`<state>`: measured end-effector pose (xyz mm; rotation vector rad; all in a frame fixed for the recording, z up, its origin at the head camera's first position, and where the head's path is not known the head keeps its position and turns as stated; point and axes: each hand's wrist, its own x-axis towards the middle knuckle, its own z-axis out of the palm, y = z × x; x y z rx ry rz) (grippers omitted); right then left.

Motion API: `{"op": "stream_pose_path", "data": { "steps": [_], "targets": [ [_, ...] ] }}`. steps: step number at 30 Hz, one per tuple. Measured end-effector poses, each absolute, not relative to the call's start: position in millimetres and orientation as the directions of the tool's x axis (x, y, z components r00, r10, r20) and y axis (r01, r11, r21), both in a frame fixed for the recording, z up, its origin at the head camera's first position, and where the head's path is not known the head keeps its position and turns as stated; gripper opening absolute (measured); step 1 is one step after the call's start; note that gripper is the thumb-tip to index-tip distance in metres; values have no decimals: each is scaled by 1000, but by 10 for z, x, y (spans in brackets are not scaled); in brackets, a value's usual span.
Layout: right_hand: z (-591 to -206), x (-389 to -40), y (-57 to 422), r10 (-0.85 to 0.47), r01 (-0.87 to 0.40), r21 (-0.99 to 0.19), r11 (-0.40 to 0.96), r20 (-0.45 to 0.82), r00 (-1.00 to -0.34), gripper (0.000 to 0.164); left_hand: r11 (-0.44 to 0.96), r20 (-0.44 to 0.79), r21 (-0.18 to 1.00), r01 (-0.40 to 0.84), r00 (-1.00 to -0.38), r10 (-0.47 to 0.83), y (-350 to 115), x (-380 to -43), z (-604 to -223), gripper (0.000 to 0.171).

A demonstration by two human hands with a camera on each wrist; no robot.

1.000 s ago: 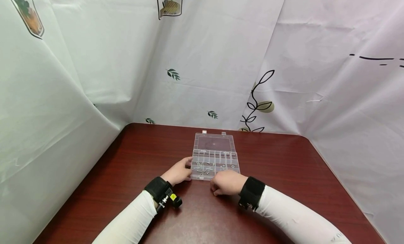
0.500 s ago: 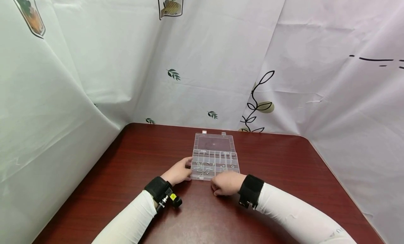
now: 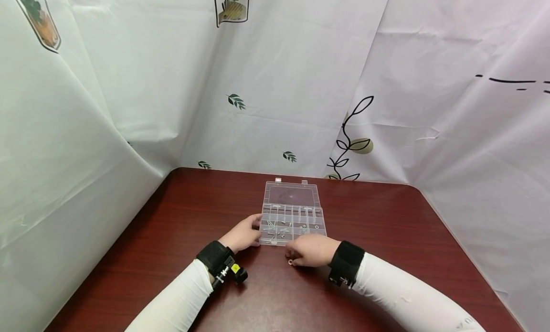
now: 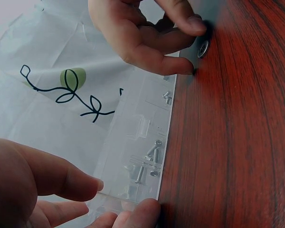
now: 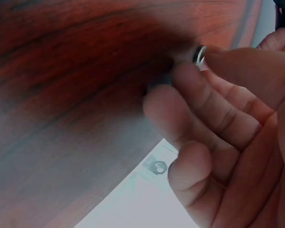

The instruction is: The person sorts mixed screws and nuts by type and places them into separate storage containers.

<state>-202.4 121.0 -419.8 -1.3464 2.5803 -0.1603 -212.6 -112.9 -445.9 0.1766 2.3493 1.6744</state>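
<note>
A clear plastic compartment box [image 3: 275, 241] lies with its lid raised on the brown table. My left hand [image 3: 242, 234] grips the box's left end, fingers and thumb curled about its edge. Several bolts [image 4: 154, 154] lie in the left compartments. Just before the box's near edge, my right hand [image 3: 311, 250] is lowered to the table with bent fingers. A small metal washer [image 4: 203, 49] is at its thumb and fingertips; the right wrist view has that washer [image 5: 199, 56] edge-on beside the thumb. Whether the fingertips pinch it, I cannot tell.
The transparent lid [image 3: 292, 194] leans back behind the box. Small nuts or washers [image 3: 317, 226] are in the right compartments, partly hidden by the right hand. A white printed cloth [image 3: 292, 83] hangs beyond the table's [image 3: 223, 193] back edge.
The right hand has shifted very slightly, and the washer at its fingertips now shows more plainly. The left hand and the box have kept their places.
</note>
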Motion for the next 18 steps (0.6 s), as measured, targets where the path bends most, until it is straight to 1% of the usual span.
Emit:
{"op": "stream_pose_path", "data": {
  "steps": [10,15,18],
  "targets": [
    [-4187,-2013,1208,-855,-841,-154,518,-123,-504,12,347,-138,937,-47,-961,242,-1133,-2135,-4468,72],
    [-4192,-2022,1173,-864,-849,-168,502,-132,-485,14,348,-139,936,-49,-961,238,-1140,-2148,-4483,71],
    [-4195,-2022,1135,-859,-843,-172,510,-157,-488,17,342,-136,939,-48,-962,239,-1143,-2156,-4502,72]
  ]
}}
